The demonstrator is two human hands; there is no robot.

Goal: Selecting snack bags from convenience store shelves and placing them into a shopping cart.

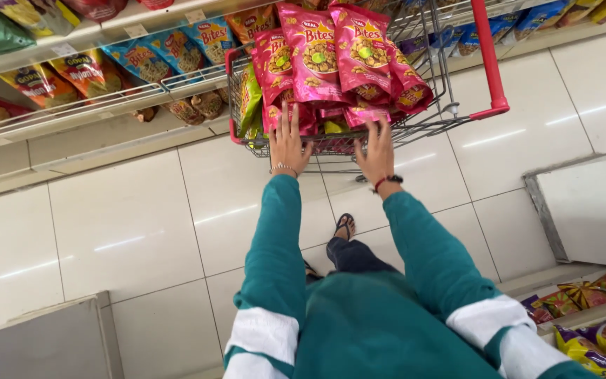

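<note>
both hands (331, 147) at pink snack bags (338, 56)

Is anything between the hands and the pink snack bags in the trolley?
Nothing visible. The left hand and right hand both lie spread directly against the pink snack bags piled in the red wire trolley, with no other thing in between.

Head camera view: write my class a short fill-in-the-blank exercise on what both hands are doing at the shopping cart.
1. Both hands, the left hand and the right hand, reach into a wire shopping cart with a ____ handle.
2. The snack bags piled in the cart are mostly ____ in colour.
3. The person's sleeves are teal with a ____ band.
4. The cart stands on a floor of white ____.

Missing words: red; pink; white; tiles
</note>
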